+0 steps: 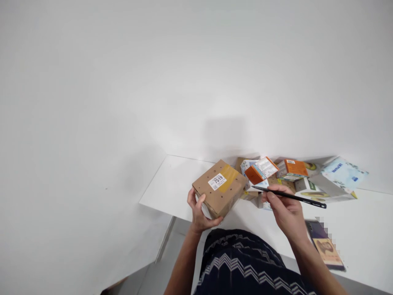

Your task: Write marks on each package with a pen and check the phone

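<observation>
My left hand (200,212) grips a brown cardboard box (229,196) by its near left corner, thumb on the top face. The box is tilted and has small dark holes, a strip of yellowish tape and a white label (217,181) reading 7519. In my right hand (285,209) is a slim black pen (297,198), pinched between thumb and fingers, its pointed tip aimed left toward the box but apart from it. Just beyond the tip stands an orange and white carton (260,170), partly over other packages.
Along the wall, the white shelf (162,184) carries another orange carton (295,168), a crumpled bag with avocado pictures (325,180) and a light blue packet (346,172). A dark flat object with a picture (327,248) lies near the shelf's front right.
</observation>
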{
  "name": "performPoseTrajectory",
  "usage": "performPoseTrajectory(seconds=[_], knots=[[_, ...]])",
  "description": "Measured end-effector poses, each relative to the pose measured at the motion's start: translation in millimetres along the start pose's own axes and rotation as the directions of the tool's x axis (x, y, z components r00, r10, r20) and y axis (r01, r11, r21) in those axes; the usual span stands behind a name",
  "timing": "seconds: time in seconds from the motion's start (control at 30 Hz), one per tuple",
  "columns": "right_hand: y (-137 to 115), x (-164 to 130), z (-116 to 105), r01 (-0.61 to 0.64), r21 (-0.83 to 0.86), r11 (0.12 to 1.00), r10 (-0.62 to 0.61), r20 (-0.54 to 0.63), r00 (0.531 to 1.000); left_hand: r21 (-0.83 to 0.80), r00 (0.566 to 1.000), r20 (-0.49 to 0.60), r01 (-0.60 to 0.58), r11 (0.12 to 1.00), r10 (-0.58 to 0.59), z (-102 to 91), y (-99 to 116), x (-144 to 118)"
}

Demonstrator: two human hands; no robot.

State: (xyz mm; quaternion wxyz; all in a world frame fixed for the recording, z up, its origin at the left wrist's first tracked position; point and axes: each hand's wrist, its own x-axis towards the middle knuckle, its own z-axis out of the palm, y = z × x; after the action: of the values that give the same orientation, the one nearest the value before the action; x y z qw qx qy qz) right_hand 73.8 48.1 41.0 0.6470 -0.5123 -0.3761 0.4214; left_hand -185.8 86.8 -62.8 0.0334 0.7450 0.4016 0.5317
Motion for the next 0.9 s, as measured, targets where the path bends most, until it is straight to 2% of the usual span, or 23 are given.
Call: performPoseTrajectory(seconds=[0.1,0.17,0.37,0.57,0.9], knots=[[-8,8,17,0.116,-0.113,0.987,-0.112,0.048,0.993,0.029,0.999,0.033,-0.017,0.999,0.016,1.0,0,-3],[-11,15,29,0.151,-0.14,0.979,-0.141,0.078,0.987,0.039,0.999,0.046,-0.029,0.999,0.027,1.6,2,-4],[7,42,52,0.114,-0.189,0.975,-0.073,0.212,0.975,0.013,0.993,0.085,-0.078,0.997,0.077,1.5,14,0],[25,52,60,0.148,-0.261,0.954,-0.08,0.257,0.963,0.0,0.989,0.077,-0.128,0.992,0.128,1.6,21,6],[16,53,64,0.266,-0.395,0.879,-0.146,0.308,0.94,-0.007,0.988,0.113,-0.105,0.994,0.105,0.1,23,4]])
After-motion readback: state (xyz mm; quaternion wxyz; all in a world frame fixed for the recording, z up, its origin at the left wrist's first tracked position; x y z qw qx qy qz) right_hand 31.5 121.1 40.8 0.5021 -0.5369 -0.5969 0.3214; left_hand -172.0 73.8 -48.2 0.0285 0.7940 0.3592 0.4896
